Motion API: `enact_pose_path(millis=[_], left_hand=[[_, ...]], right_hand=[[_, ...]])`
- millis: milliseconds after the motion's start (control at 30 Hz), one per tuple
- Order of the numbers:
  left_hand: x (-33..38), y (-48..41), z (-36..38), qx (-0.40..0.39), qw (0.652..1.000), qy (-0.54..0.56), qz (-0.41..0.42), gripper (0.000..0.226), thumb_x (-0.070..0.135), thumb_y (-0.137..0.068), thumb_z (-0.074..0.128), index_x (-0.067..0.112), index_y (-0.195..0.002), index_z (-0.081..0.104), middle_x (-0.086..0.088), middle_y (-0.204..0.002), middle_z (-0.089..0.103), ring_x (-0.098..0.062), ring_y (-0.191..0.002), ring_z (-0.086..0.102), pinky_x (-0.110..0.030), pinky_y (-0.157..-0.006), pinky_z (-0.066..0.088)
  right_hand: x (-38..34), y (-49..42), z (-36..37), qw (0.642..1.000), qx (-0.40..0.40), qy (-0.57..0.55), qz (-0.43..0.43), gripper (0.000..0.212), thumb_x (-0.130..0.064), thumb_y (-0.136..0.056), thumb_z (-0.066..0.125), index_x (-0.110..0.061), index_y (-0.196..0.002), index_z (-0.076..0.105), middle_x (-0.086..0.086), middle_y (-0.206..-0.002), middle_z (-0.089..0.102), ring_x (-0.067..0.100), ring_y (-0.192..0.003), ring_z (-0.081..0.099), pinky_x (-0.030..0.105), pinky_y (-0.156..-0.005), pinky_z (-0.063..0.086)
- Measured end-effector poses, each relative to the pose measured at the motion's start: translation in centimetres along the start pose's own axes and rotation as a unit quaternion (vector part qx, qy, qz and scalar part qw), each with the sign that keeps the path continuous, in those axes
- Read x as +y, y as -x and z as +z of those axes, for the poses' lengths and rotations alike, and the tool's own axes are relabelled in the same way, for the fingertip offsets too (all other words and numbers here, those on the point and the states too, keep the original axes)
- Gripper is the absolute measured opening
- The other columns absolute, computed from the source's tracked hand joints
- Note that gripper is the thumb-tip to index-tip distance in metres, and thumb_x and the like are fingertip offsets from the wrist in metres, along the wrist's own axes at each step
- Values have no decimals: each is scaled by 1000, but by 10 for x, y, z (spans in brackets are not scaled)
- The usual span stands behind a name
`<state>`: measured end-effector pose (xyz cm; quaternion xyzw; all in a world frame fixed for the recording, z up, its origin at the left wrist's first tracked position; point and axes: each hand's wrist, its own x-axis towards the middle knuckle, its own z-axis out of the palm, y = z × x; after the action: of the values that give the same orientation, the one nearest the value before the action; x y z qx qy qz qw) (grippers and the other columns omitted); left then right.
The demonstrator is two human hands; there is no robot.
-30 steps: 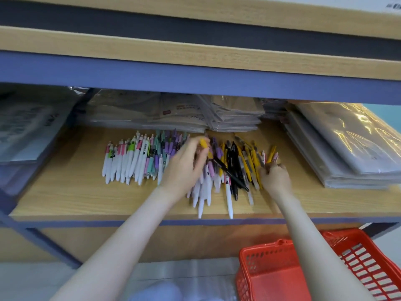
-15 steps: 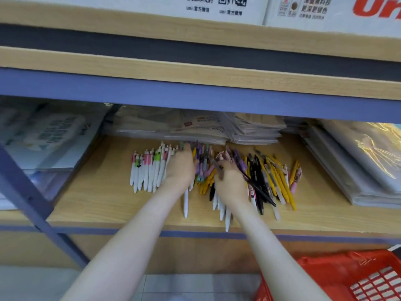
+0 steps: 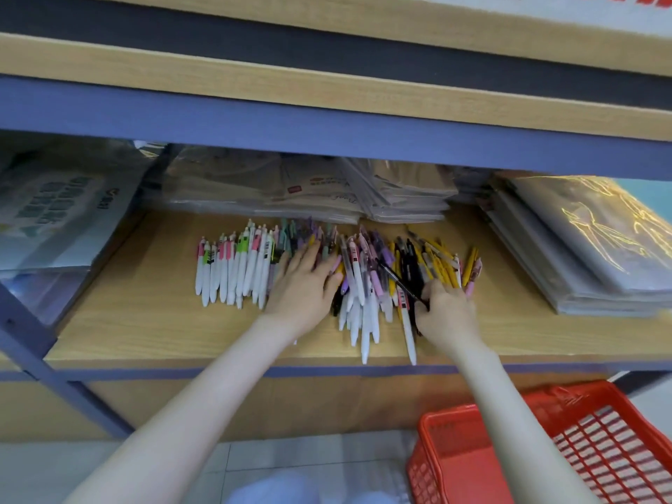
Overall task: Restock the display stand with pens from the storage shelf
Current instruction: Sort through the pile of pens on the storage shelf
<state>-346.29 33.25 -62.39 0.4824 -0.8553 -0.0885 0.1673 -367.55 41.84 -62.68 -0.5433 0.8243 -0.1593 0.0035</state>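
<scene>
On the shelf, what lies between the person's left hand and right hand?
A loose heap of white, clear and purple plastic pens fills the gap between left hand and right hand, in the head view.

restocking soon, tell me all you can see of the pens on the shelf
The plastic-looking pens lie loose, side by side, on the wooden shelf, mostly front to back. White barrels with pink or green clips at left, purple and teal in the middle, yellow and black at right; one black pen slants across. The left hand rests flat on them; the right hand grips some.
</scene>
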Motion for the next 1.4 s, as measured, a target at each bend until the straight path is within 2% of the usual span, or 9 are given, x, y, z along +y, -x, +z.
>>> enact_pose_path(millis=[233, 500, 633, 800, 967, 1100, 1267, 1367, 1400], left_hand=[[0, 4, 1, -12, 1000, 9, -19, 55, 54, -100, 13, 35, -151, 18, 1, -162, 3, -15, -148, -7, -43, -119, -10], [16, -3, 4, -21, 999, 37, -21, 55, 52, -100, 17, 33, -152, 14, -1, -162, 3, -17, -148, -5, -46, -120, -6], [40, -21, 11, -23, 999, 28, 12, 55, 55, -99, 19, 37, -151, 14, -2, -162, 3, -19, -148, -5, -46, -119, -6], [75, -42, 25, -62, 998, 5, 14, 60, 62, -96, 18, 39, -151, 14, -6, -162, -5, -26, -148, -8, -50, -118, -8], [87, -53, 39, -74, 994, -77, 17, 63, 64, -95, 12, 37, -152, 7, -10, -161, -10, -29, -147, -15, -55, -115, -11], [83, -53, 40, -85, 990, -110, 0, 66, 66, -94, 12, 35, -152, 11, -9, -162, -4, -27, -147, -14, -56, -115, -11], [82, -50, 38, -103, 988, -114, -6, 67, 63, -96, 15, 31, -153, 6, -9, -162, -2, -26, -148, -11, -54, -117, -6], [82, -50, 41, -100, 987, -128, -1, 68, 63, -96, 15, 29, -154, 3, -7, -162, -2, -24, -148, -9, -52, -118, -5], [82, -50, 42, -98, 986, -133, 1, 68, 63, -96, 14, 29, -154, 2, -7, -162, -1, -24, -148, -9, -51, -117, -5]], right_hand=[[-29, 3, 3, 977, 66, -196, -53, 11, -14, -94, 50, -6, -102, 51, 5, -91, 53, 24, -91, 50, 29, -69, 37], [-74, -14, 21, 979, 63, -151, -121, 31, -23, -94, 49, -10, -121, 56, 9, -120, 56, 27, -115, 44, 35, -92, 31], [-11, -31, 9, 984, 123, -123, -31, 31, -21, -95, 45, -13, -121, 58, 13, -122, 54, 32, -115, 43, 40, -93, 33], [69, -56, 0, 989, 40, -77, 122, 41, -19, -98, 35, -21, -138, 45, 19, -139, 42, 38, -124, 37, 44, -99, 33], [74, -78, -3, 993, -19, -101, 49, 47, -39, -100, 38, -27, -145, 33, 11, -149, 35, 35, -137, 27, 49, -109, 22], [50, -102, 4, 998, -60, -22, 26, 49, -37, -100, 34, -28, -147, 24, 12, -145, 41, 34, -134, 30, 53, -113, 15], [37, -117, 3, 992, -94, -5, 87, 37, -24, -103, 29, -6, -127, 51, 17, -131, 49, 34, -123, 43, 42, -103, 30], [35, -113, -10, 984, -144, -41, 100, 35, -15, -102, 27, -5, -84, 55, 12, -87, 57, 30, -99, 53, 34, -82, 36], [36, -111, -13, 982, -155, -39, 100, 34, -10, -100, 28, -5, -79, 55, 13, -84, 58, 30, -97, 54, 33, -80, 37]])
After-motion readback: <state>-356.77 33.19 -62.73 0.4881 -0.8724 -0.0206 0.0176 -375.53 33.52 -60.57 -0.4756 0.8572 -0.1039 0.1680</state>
